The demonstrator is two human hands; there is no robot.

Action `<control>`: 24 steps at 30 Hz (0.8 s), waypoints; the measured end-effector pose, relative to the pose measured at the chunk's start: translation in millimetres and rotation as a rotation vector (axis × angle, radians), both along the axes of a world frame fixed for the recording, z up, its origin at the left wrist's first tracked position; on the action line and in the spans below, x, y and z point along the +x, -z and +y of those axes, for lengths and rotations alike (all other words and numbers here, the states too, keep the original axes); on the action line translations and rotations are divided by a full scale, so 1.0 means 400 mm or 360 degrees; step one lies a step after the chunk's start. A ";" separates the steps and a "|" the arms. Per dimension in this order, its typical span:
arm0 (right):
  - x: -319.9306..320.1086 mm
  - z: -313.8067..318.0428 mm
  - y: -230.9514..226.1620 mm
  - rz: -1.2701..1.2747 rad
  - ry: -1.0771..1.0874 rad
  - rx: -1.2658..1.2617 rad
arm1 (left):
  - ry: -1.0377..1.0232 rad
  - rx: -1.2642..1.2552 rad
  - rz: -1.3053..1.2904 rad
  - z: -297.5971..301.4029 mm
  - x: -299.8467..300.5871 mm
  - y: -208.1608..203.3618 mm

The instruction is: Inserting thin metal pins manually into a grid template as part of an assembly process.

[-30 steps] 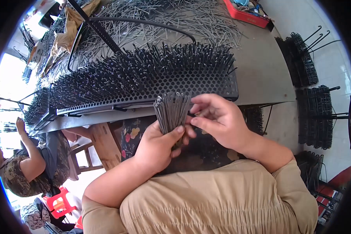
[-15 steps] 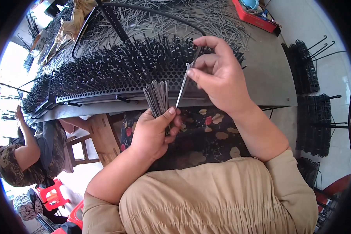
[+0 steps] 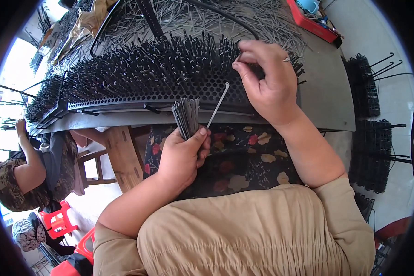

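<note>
My left hand [image 3: 181, 154] is wrapped round a bundle of thin metal strips [image 3: 186, 117], dark grey with small holes at their upper ends. One paler metal strip [image 3: 219, 105] leans out to the right from between its thumb and fingers, apart from the bundle. Over the near right part of the perforated rack [image 3: 138, 99], my right hand [image 3: 271, 83] is pinched on a dark thin strip, mostly hidden by the fingers. Black hooked rods [image 3: 165, 64] stand densely in the rack just left of that hand.
Loose grey strips [image 3: 193, 20] cover the far tabletop. A red tray [image 3: 310, 23] stands at the far right. Black hooked racks [image 3: 372, 152] hang on the right. At the left sits another person [image 3: 32, 175] beside a wooden bench [image 3: 124, 158]; red stools [image 3: 60, 221] are behind.
My right hand has moved off the pale strip, slightly right and away from the left hand, turning its back upward. The pale strip stays in my left hand, leaning further right.
</note>
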State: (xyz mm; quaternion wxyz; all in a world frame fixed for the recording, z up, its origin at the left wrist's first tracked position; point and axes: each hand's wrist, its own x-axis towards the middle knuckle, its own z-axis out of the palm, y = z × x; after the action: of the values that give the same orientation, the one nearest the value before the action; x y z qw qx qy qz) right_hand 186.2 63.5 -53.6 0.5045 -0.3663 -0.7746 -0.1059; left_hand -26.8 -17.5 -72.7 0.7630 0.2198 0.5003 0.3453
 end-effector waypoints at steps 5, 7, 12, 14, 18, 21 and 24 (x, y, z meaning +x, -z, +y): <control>0.014 0.004 -0.029 -0.0390 0.0043 0.0186 | 0.0034 0.0090 -0.0001 0.004 0.018 -0.007; 0.005 -0.021 -0.036 -0.0393 0.0094 0.0262 | 0.0027 0.0113 -0.0030 0.001 0.025 -0.012; -0.031 -0.126 -0.064 0.1247 -0.0340 -0.1777 | 0.0157 0.0308 -0.0026 -0.004 0.029 -0.030; -0.013 -0.108 -0.076 0.1259 -0.0360 -0.1819 | 0.0237 0.0264 -0.0054 0.005 0.032 -0.031; 0.018 -0.052 -0.044 0.0598 0.0057 -0.0501 | 0.0313 0.0077 -0.0151 0.017 0.032 -0.017; 0.019 -0.039 -0.034 0.0312 0.0042 -0.0292 | 0.0255 0.0099 -0.0129 0.008 0.031 -0.019; 0.013 -0.033 -0.020 0.0181 0.0086 -0.0312 | 0.0268 0.0137 -0.0029 0.010 0.031 -0.026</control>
State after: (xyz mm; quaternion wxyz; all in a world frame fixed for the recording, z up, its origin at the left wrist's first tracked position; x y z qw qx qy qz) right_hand 191.3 50.3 -45.7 0.5064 -0.4402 -0.7411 -0.0222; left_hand -14.6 -13.5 -62.3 0.7837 0.2906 0.4577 0.3032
